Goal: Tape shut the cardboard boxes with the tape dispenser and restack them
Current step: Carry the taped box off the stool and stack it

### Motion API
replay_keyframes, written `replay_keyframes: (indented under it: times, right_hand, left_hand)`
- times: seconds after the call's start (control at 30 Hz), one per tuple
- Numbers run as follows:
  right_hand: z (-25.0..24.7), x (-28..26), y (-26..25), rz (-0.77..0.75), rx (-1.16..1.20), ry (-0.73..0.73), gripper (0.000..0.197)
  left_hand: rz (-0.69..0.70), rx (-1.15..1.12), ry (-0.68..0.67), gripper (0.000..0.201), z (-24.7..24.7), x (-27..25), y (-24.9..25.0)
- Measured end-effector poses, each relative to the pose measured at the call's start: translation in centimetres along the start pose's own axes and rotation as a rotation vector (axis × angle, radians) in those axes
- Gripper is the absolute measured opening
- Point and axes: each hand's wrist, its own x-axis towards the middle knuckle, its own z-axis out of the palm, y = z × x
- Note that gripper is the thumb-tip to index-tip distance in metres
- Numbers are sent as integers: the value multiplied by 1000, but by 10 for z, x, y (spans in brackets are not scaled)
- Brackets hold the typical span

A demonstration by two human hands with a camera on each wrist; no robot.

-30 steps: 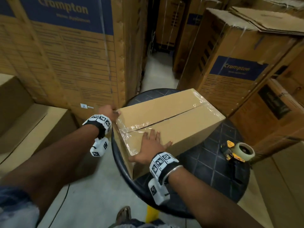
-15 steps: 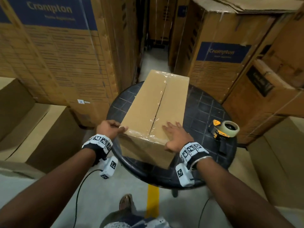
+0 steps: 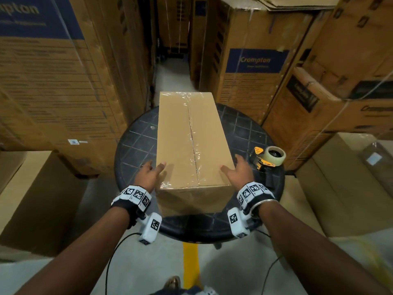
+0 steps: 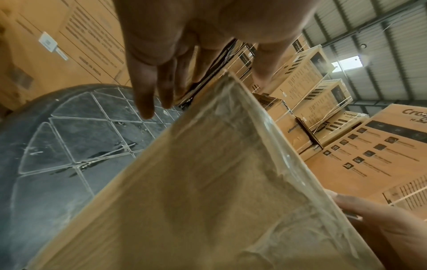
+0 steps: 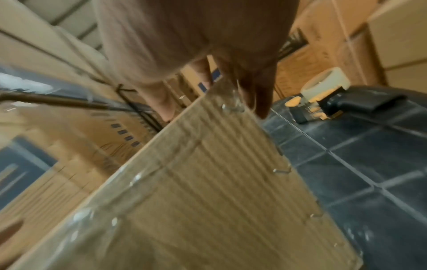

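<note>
A plain cardboard box (image 3: 187, 141) lies lengthwise on a round black table (image 3: 136, 143), its top seam and both ends covered with clear tape. My left hand (image 3: 150, 174) lies at the box's near left corner, thumb on the top edge and fingers straight along the left side (image 4: 148, 95). At the near right corner my right hand (image 3: 239, 172) lies with its thumb on top and fingers straight down the right side (image 5: 261, 95). A yellow and black tape dispenser (image 3: 268, 159) with a tape roll lies on the table right of the box.
Tall printed cartons (image 3: 59, 81) stand close behind the table on the left and right (image 3: 257, 67), with a narrow aisle (image 3: 173, 75) between. Plain boxes sit low at the left (image 3: 32, 192) and right (image 3: 344, 184). A yellow floor line (image 3: 190, 265) runs under the table.
The box has been turned from lying diagonally to pointing straight away from me. My right hand slid from the box's top to its right corner; the left hand stayed at the left corner.
</note>
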Motion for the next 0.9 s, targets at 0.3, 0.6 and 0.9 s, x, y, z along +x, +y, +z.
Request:
replay_keyframes:
  times: [0.3,0.6,0.9]
  right_hand:
    - [10,10,-4,154,122,55,51]
    - [-85,12,-9,86,106,217,54]
    - [-228,21,48,124,216,352,40]
  left_hand:
    - [215,150,-94,51,7,-4,10]
    - [369,50,-165,48,38,-27,82]
    - [474,7,-297,52,166,-47,167]
